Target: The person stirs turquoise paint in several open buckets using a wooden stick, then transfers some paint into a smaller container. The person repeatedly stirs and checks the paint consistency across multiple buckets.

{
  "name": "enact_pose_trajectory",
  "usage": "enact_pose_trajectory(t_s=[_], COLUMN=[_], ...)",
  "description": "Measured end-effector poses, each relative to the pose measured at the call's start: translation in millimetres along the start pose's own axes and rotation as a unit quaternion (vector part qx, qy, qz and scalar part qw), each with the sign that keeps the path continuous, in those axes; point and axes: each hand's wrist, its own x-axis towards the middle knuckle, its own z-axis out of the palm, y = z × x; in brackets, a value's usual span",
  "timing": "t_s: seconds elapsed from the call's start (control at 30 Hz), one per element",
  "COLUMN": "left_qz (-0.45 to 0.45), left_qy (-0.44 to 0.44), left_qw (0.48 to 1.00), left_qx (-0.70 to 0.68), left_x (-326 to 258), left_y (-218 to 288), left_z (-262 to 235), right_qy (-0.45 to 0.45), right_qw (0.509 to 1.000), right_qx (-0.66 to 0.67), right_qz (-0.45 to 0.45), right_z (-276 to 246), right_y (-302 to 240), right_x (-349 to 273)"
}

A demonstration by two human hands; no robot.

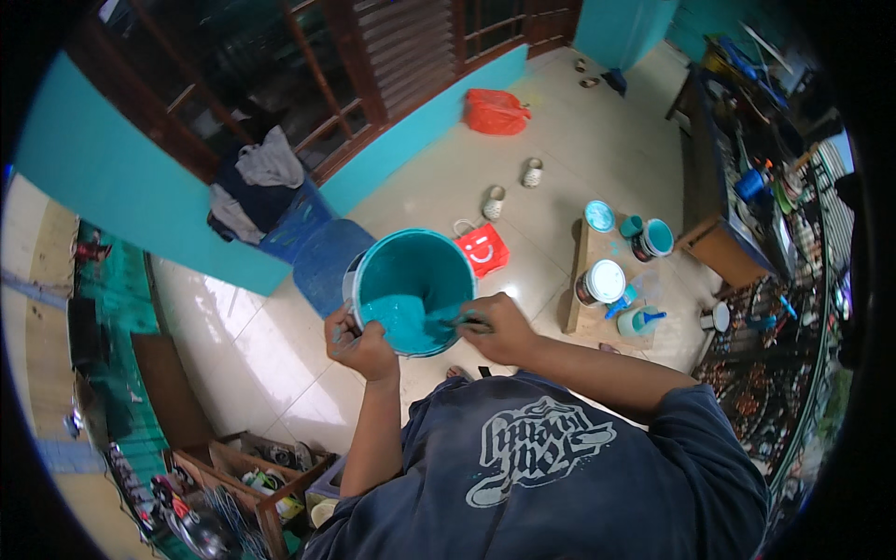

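A round bucket (411,261) with teal paint inside is held up in front of my chest. My left hand (359,347) grips the bucket's near left rim, its fingers smeared with teal. My right hand (499,329) is closed on a paintbrush handle (462,320) at the near right rim. The brush end reaches down into the pool of teal paint (401,317) at the bucket's bottom, and the bristles are hidden in the paint.
A wooden board (583,313) on the tiled floor carries a white-lidded paint can (600,283), an open teal can (655,237) and a small cup (639,320). A red bag (483,248) lies beyond the bucket, another red bag (495,110) farther off. A tool crate (252,476) is lower left.
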Motion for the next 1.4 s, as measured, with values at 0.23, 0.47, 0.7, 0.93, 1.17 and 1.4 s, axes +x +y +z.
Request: enact_pose_trajectory(t_s=[0.23,0.47,0.7,0.93,1.17,1.4], left_qz=[-0.041,0.085,0.345,0.286,0.211,0.133], left_qy=[-0.031,-0.083,-0.106,-0.137,-0.233,-0.252], left_qw=[0.999,0.987,0.921,0.928,0.949,0.959], left_qx=[0.0,0.112,0.149,0.193,0.037,-0.015], left_x=[-3,-12,-24,-33,-61,-77], left_y=[-4,-39,-32,-68,-62,-28], left_z=[-4,-3,49,86,136,169], right_qy=[0.023,0.003,0.049,0.157,0.245,0.236], right_qw=[0.997,0.991,0.99,0.983,0.944,0.965], right_qx=[0.08,-0.13,-0.118,-0.076,-0.21,-0.109], right_qz=[-0.008,0.002,0.054,0.05,0.071,-0.026], right_z=[23,-11,17,-19,-87,-70], right_y=[-2,54,49,86,85,65], right_x=[49,27,-51,-80,-71,-48])
